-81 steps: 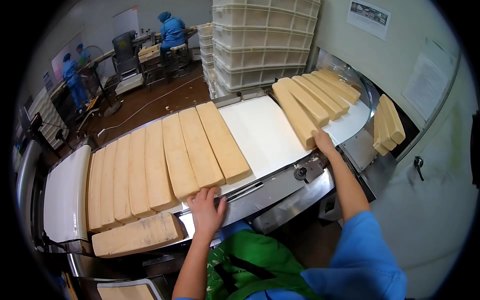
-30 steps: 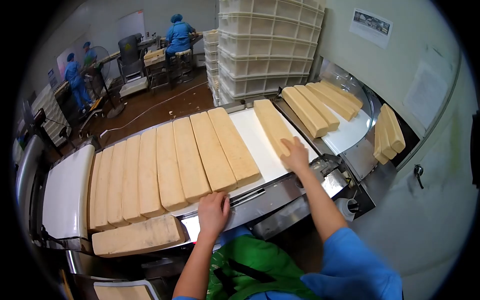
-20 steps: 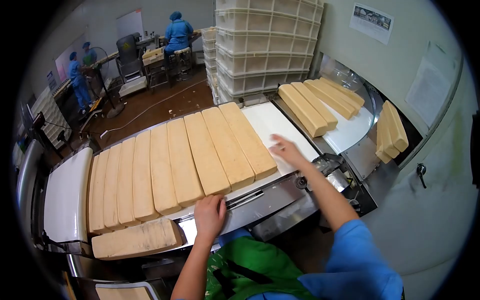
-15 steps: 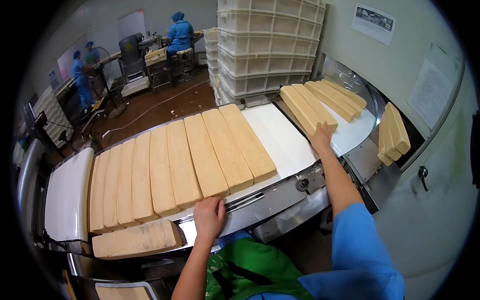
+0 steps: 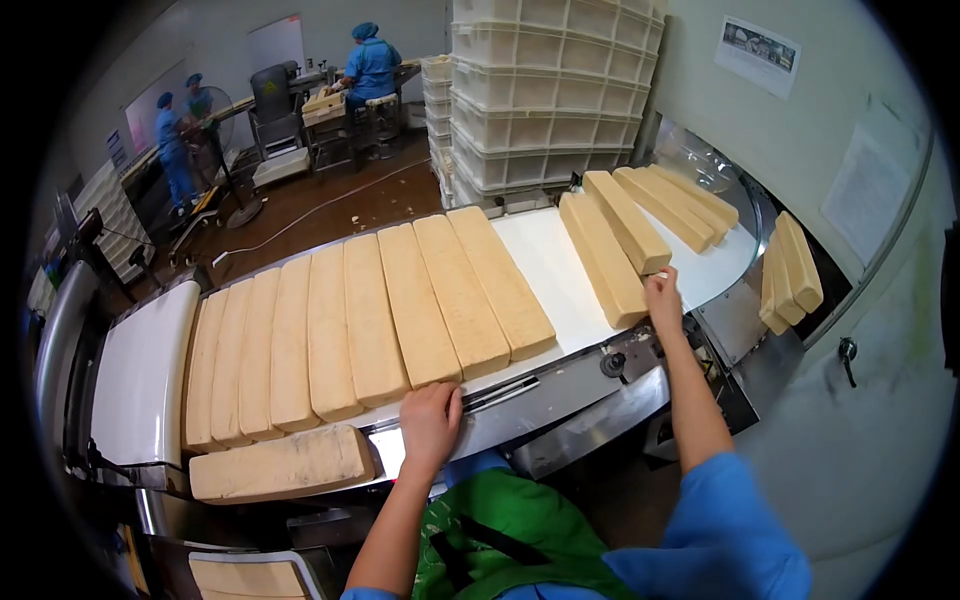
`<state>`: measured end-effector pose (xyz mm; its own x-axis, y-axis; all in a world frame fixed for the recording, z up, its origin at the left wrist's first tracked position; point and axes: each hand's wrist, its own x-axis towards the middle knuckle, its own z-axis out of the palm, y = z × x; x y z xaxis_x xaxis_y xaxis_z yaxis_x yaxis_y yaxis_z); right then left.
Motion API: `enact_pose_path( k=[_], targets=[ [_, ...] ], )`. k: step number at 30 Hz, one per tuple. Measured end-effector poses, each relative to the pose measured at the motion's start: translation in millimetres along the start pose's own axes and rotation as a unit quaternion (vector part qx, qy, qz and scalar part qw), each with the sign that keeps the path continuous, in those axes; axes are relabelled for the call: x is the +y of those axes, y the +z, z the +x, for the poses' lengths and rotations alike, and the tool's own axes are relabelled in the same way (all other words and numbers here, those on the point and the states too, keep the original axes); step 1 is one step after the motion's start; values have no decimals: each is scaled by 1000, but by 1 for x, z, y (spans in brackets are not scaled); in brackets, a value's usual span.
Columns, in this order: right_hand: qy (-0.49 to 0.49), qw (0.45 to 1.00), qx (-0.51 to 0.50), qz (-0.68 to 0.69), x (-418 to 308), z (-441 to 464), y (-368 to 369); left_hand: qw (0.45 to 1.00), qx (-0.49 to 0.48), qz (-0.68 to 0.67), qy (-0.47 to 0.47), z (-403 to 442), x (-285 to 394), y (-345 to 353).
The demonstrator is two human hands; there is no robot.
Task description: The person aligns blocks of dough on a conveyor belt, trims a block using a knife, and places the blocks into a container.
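Note:
Several long tan blocks [image 5: 377,315] lie side by side on a white belt [image 5: 545,265]. My left hand [image 5: 430,425] rests at the belt's near edge by their ends, fingers curled with the tips hidden. Farther right, my right hand [image 5: 663,300] is closed at the near end of a long tan block [image 5: 625,222], which leans across the gap onto its neighbour. That neighbouring block [image 5: 603,260] lies on the belt, apart from the row. One more block [image 5: 282,465] lies crosswise in front of the row.
More blocks lie on a round steel turntable [image 5: 738,248] and against a wall opening [image 5: 790,272]. White crates [image 5: 550,95] are stacked behind the belt. A metal tray [image 5: 250,575] sits low at left. Co-workers in blue [image 5: 372,65] are at the back.
Two blocks from the turntable side have come left onto or toward the belt, one now lying on it. My right hand has moved down to a block's near end. The view shifted slightly.

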<state>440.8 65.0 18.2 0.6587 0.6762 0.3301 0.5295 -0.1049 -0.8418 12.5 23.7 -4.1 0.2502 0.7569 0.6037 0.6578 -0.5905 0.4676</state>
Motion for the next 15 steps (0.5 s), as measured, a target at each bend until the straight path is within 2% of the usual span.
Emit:
enact_pose_path(
  k=[1,2,4,6,10,12,13,14,15],
  targets=[
    [-98,994,-35,-22,17,-1,16,1000,3,0,1,0,0,0],
    [-99,994,-34,-21,15,-10,22,1000,0,2,1,0,1,0],
    [-199,964,-81,-158,-6,-36,46,1000,-3,3,0,-1,0,-1],
    [-161,975,-107,-109,-28,-53,59,1000,-9,7,-3,-1,-1,0],
    [-249,937,-232,-79,-48,-74,78,1000,-6,-4,3,-1,0,1],
    [-234,931,-258,-106,-57,-70,75,1000,-5,-5,14,1,2,1],
    [-128,938,-323,-15,-50,-52,71,1000,-5,-1,12,1,2,1],
    [-19,920,-384,76,-41,-34,69,1000,-4,4,5,0,1,1],
    [-120,951,-284,-25,-24,-14,69,1000,-2,10,-2,0,0,1]
  ],
)
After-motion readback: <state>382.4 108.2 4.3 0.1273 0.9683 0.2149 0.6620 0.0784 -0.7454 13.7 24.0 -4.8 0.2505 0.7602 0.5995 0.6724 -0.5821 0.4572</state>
